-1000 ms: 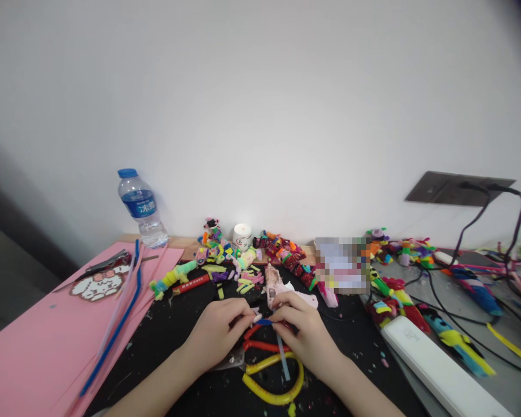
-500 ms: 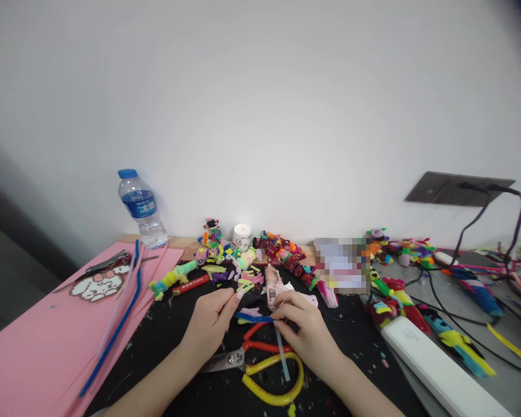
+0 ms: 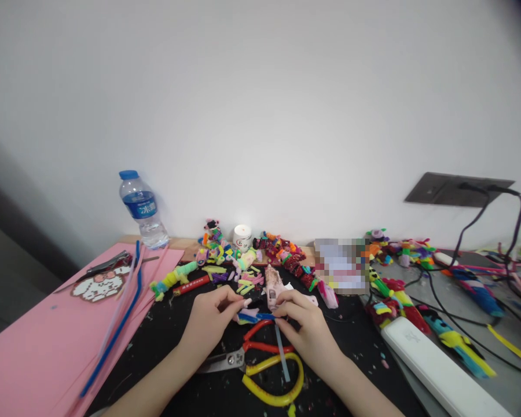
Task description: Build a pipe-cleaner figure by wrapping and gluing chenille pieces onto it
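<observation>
Left hand [image 3: 211,321]: fingers pinched shut on the left end of a short blue pipe-cleaner piece [image 3: 254,316], near the middle of the worktop's front edge.
Right hand [image 3: 306,327]: fingertips closed on the right end of the same blue piece; the two hands nearly meet over it.
Blue pipe-cleaner piece: held level between both hands, just above the black mat [image 3: 173,336], with a pale lilac bit at its left end.
Scissors [image 3: 243,354]: red-handled, flat on the mat just below the hands, blades pointing toward the left.
Yellow loop [image 3: 273,379]: bent tube lying by the front edge, beneath the right wrist.
Glue gun [image 3: 274,285]: pink, lying just behind the hands.
Pink sheets [image 3: 39,347]: stacked at the worktop's left edge, carrying long blue and pink pipe cleaners [image 3: 117,324] and a small bearded figure cutout [image 3: 98,285].
Water bottle [image 3: 142,209]: upright at the back left corner, against the wall.
Pipe-cleaner scraps [image 3: 243,255]: coloured heap along the back edge.
White bar [image 3: 443,370]: long, lying aslant toward the front right corner.
Cables [image 3: 473,231]: dark, running from a wall plate down to the right edge.
</observation>
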Available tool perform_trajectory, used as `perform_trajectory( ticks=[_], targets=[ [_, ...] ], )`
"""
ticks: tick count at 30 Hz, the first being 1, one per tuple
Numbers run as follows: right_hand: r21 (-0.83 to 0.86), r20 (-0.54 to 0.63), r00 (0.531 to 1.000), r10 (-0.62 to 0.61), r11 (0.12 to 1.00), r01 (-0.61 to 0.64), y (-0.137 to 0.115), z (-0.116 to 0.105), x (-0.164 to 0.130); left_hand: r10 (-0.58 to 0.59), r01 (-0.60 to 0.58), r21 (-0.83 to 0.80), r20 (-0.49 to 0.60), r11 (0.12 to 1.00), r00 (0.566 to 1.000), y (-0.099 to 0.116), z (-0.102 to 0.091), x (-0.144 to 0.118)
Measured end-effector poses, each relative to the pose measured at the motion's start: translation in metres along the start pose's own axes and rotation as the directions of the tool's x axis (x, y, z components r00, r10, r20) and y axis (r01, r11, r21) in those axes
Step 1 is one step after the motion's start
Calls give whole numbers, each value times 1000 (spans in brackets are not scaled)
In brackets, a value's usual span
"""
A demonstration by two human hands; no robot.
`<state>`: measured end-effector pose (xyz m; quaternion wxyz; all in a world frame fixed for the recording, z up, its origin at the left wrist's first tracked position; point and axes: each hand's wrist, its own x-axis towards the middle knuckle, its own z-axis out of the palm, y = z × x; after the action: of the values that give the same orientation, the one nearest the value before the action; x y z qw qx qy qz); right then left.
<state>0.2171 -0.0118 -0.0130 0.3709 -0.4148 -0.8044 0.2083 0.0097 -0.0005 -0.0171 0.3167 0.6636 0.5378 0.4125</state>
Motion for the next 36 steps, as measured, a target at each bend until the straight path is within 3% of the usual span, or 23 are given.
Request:
perform_trajectory(
  ticks=[5, 10, 13, 16, 19, 21, 24, 26, 28, 31, 36],
  targets=[
    [-3, 7, 1000, 5, 1000, -4, 1, 0, 0, 79, -75, 123, -21, 990, 997, 1, -1, -1],
    [-4, 8, 1000, 8, 1000, -8, 1, 0, 1, 53, -52, 80, -10, 995, 999, 1, -2, -1],
    [-8, -3, 1000, 9, 1000, -9, 1, 0, 0, -2, -7, -114, -78, 993, 997, 2, -3, 0],
    [-13, -7, 1000, 16, 1000, -16, 2, 0, 0, -71, 32, -427, -76, 904, 995, 3, -3, 2],
    [-9, -1, 1000, 19, 1000, -19, 4, 1, 1, -136, 127, -691, 41, 711, 990, 5, -2, 4],
    [-9, -3, 1000, 24, 1000, -24, 4, 0, 1, -152, 195, -734, 126, 651, 980, 5, -1, 4],
    [-11, -9, 1000, 29, 1000, -29, 3, -1, 2, -111, 178, -590, 149, 788, 983, 4, 0, 2],
    [-13, -9, 1000, 30, 999, -30, 2, -1, 2, -41, 92, -386, 138, 918, 990, 3, 0, 1],
    [-16, -12, 1000, 29, 999, -29, 1, -1, 2, 24, 3, -183, 146, 983, 989, 3, -1, 0],
    [-14, -14, 1000, 21, 1000, -21, 1, -1, 1, 90, -87, -31, 140, 996, 986, 4, -2, 0],
    [-2, -11, 1000, 22, 1000, -22, 2, 0, 1, 196, -197, -1, 77, 980, 977, 4, -2, 2]
  ],
)
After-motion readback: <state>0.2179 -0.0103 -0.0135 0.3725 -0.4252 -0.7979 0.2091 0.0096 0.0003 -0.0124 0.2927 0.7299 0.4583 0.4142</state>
